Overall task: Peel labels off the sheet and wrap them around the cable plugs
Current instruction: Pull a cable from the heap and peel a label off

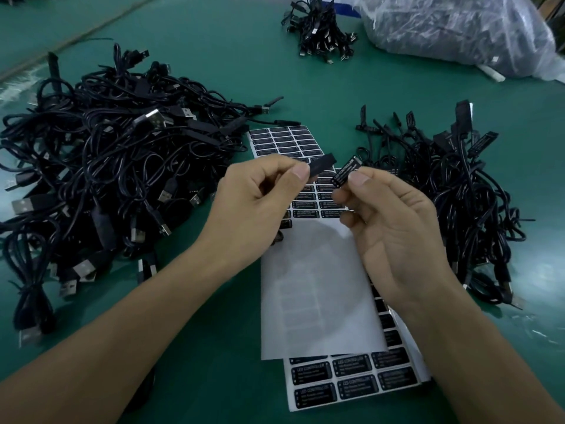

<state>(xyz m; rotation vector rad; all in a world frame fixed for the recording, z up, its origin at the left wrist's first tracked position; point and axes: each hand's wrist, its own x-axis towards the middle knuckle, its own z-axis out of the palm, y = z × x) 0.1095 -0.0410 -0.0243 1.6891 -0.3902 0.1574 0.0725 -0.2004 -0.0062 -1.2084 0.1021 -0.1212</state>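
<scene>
— Right, what do I have nearest me?
— At six o'clock a label sheet (351, 384) lies on the green table (214, 377). A bare white backing sheet (318, 286) overlaps its far end.
— And the hands?
— Dead centre. I see the left hand (260, 203) pinching a black cable plug (322, 165) between thumb and forefinger, other fingers curled. The right hand (391, 234) pinches a peeled label (344, 172) the same way, print facing me. Label and plug sit just beside each other, not touching.
— Beyond that?
— A second label sheet (284, 140) lies past the hands. There's a big cable pile (107, 166) at nine o'clock and a smaller cable pile (458, 185) at three. At twelve a cable bundle (321, 29), at one a clear plastic bag (458, 29).
</scene>
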